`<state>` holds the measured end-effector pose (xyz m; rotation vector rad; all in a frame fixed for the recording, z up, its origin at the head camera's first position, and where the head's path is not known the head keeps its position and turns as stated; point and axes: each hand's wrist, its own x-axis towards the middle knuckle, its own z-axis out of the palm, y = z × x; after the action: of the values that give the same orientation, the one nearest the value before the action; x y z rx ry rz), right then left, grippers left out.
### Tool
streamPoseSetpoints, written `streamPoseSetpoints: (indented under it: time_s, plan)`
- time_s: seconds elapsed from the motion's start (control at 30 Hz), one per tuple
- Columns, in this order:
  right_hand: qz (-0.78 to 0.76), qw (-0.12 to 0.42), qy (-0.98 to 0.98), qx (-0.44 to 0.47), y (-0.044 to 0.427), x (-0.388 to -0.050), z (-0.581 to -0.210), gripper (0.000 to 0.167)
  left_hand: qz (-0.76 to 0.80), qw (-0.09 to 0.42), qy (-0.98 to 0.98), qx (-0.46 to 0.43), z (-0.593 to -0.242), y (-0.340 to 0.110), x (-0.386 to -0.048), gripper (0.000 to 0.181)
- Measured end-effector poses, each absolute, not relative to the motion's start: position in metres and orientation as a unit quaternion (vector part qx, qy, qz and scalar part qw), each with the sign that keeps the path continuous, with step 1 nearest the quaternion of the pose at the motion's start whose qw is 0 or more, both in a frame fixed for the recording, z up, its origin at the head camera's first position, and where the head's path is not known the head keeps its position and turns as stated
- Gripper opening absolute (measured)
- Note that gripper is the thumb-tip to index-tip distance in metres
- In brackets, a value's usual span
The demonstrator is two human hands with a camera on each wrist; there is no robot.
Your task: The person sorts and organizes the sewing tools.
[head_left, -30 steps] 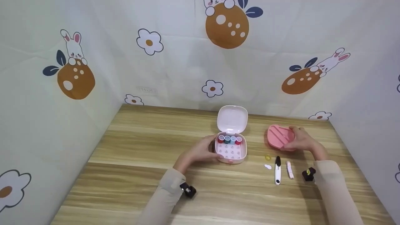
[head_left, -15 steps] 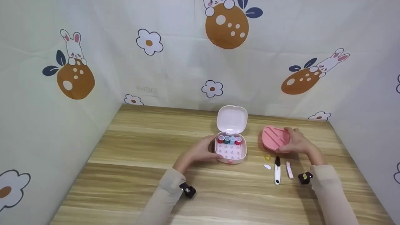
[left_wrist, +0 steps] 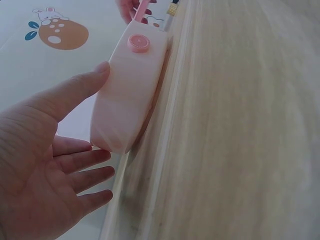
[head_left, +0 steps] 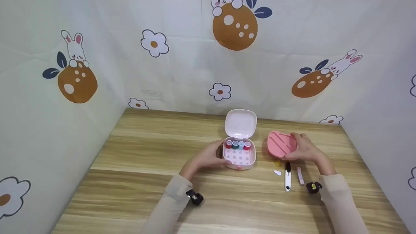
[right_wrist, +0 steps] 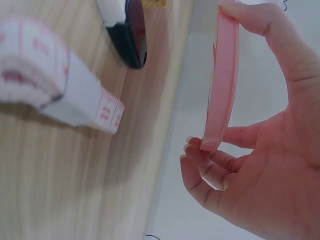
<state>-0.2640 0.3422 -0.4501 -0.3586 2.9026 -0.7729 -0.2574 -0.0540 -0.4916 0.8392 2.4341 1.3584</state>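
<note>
A pale pink sewing box point(head_left: 247, 166) stands on the table with its lid point(head_left: 240, 123) raised. Several thread spools point(head_left: 235, 145) line its back edge, above a floor patterned with small prints. My left hand point(head_left: 208, 156) holds the box's left side; in the left wrist view the thumb point(left_wrist: 87, 87) lies at the front wall beside a round pink button point(left_wrist: 138, 43). To the right of the box, my right hand point(head_left: 305, 150) grips a coral pink tray point(head_left: 277, 145) with slanted grooves by its right edge. The right wrist view shows this tray edge-on point(right_wrist: 223, 82) between thumb and fingers, above the table.
In front of the tray lie a yellow ring-like piece point(head_left: 277, 163), a small white cloud-shaped piece point(head_left: 277, 173), a white tool with a black end point(head_left: 288, 180) and a rolled tape measure point(head_left: 300, 176). A patterned cloth wall point(head_left: 182, 71) stands behind the table.
My right hand has carried the pink tray leftward, closer to the sewing box. The left hand stays at the box's left side.
</note>
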Motion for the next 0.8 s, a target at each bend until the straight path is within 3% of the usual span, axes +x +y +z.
streamPoseSetpoints:
  time_s: [0.8]
  plan:
    - [-0.277, 0.033, 0.948, -0.154, 0.318, -0.25, -0.452, 0.118, 0.461, 0.105, 0.833, 0.288, -0.493, -0.057, -0.257, 0.094]
